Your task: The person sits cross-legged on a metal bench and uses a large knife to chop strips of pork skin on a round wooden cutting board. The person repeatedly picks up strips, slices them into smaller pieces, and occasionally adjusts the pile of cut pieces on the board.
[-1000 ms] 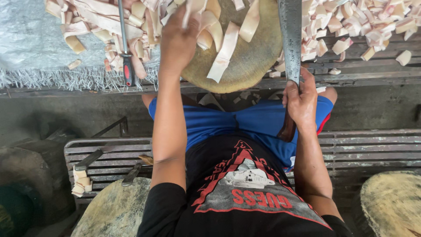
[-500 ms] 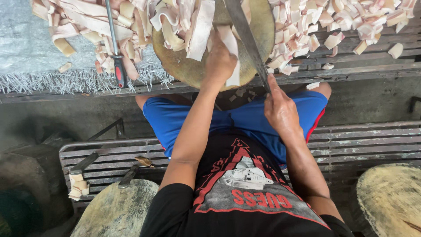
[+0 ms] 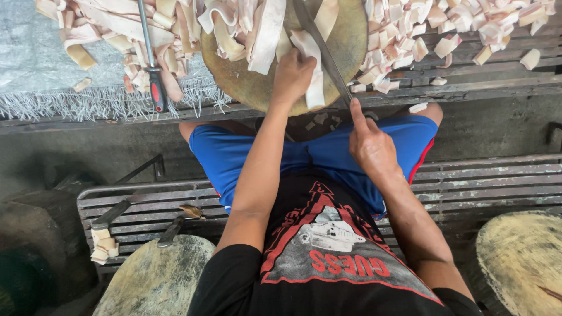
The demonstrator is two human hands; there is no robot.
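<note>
My left hand (image 3: 293, 73) presses a pale strip of meat (image 3: 315, 88) flat on a round wooden chopping block (image 3: 246, 88). Just right of that hand, my right hand (image 3: 370, 143) grips the handle of a long knife (image 3: 319, 44). Its blade slants up and left across the block. Several more pale strips (image 3: 263, 32) lie over the block's far side.
A sharpening steel with a red and black handle (image 3: 151, 58) lies among long strips (image 3: 117, 29) on the left. Cut pieces (image 3: 445, 35) are heaped on the right. I sit on a slatted bench (image 3: 486, 181) between two more blocks (image 3: 158, 281) (image 3: 524, 257); a knife (image 3: 114, 212) lies at left.
My left hand has drawn back from the block's far side to its near part, onto a strip. The knife has swung from upright to slanting across the block beside that hand.
</note>
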